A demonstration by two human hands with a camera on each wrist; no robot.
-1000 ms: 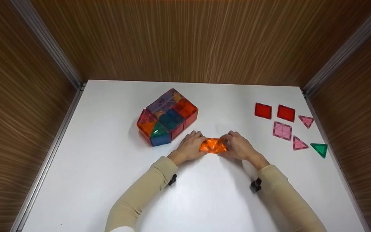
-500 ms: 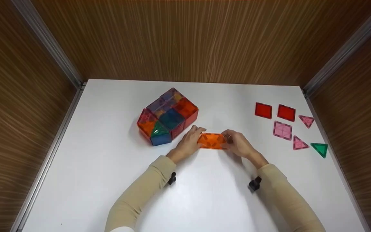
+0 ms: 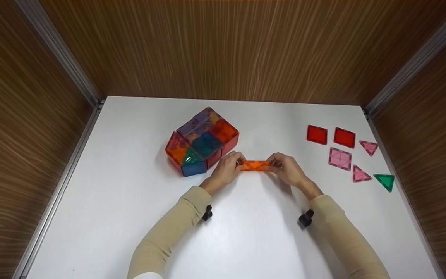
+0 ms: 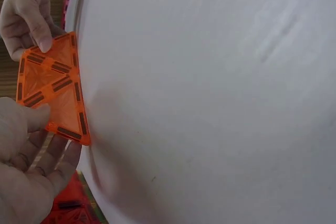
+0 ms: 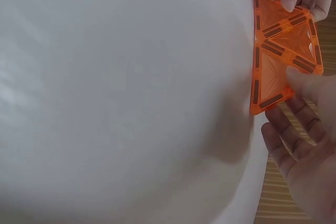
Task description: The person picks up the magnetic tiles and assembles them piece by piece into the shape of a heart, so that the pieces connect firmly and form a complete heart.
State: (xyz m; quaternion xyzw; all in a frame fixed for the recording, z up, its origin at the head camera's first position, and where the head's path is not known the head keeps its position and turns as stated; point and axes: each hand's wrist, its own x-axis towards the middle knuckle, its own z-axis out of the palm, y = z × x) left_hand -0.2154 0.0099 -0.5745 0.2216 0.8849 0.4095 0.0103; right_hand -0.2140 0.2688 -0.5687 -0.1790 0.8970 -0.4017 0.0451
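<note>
Three orange triangular magnetic tiles (image 3: pixel 256 166), joined edge to edge in a trapezoid, are held up between my two hands. My left hand (image 3: pixel 226 169) pinches one end, its thumb (image 4: pixel 38 117) lying on the flat face and fingers behind. At the other end my right hand (image 3: pixel 289 170) pinches in the same way, thumb (image 5: pixel 302 83) on the face. Seams and dark magnet strips show clearly on the orange tiles (image 5: pixel 286 38) in the right wrist view. Seen from the head, the row looks narrow, tilted almost edge-on.
A multicoloured block built of magnetic tiles (image 3: pixel 203 141) stands just left of my left hand. Off to the right lie two red square tiles (image 3: pixel 317 135), a pink square tile (image 3: pixel 340 159), pink triangle tiles (image 3: pixel 360 174) and a green triangle tile (image 3: pixel 385 181). Wood-grain panels (image 3: pixel 227 50) surround the white table.
Both hands have lifted the orange tiles slightly away from me. The row first showed a broader face and now looks narrower, tilted. The block and loose tiles stay put.
</note>
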